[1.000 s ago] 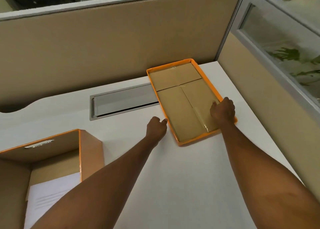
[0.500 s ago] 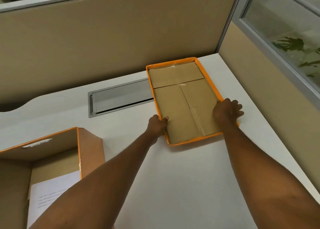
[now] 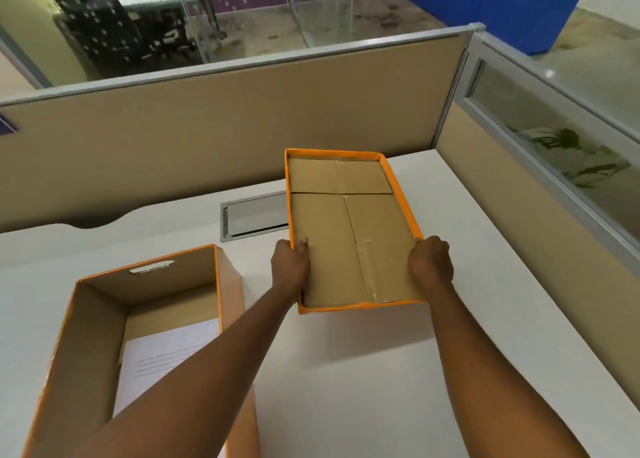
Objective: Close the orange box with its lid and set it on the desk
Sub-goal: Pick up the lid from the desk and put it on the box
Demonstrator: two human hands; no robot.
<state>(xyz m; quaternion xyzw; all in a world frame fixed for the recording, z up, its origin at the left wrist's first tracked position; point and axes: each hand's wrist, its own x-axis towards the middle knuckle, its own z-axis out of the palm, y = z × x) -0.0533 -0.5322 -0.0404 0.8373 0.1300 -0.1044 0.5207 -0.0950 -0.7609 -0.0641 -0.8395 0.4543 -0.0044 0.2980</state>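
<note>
The orange lid (image 3: 341,222) faces inside up, showing brown cardboard with tape, and is lifted off the white desk (image 3: 363,371) with its near end raised toward me. My left hand (image 3: 289,267) grips its left rim, thumb inside. My right hand (image 3: 431,263) grips its right rim near the front corner. The open orange box (image 3: 104,319) stands at the lower left, brown inside, with a white printed sheet (image 3: 166,357) lying in its bottom. My left forearm crosses over the box's right wall.
A grey metal cable tray (image 3: 254,220) is set into the desk behind the lid. Beige partition panels (image 3: 207,128) close off the back and right sides; the right one (image 3: 540,215) has a glass strip on top.
Both hands closed on the lid's side rims and lifted it off the desk toward me; it has turned straighter. The view tilted up, showing the room beyond the partition.
</note>
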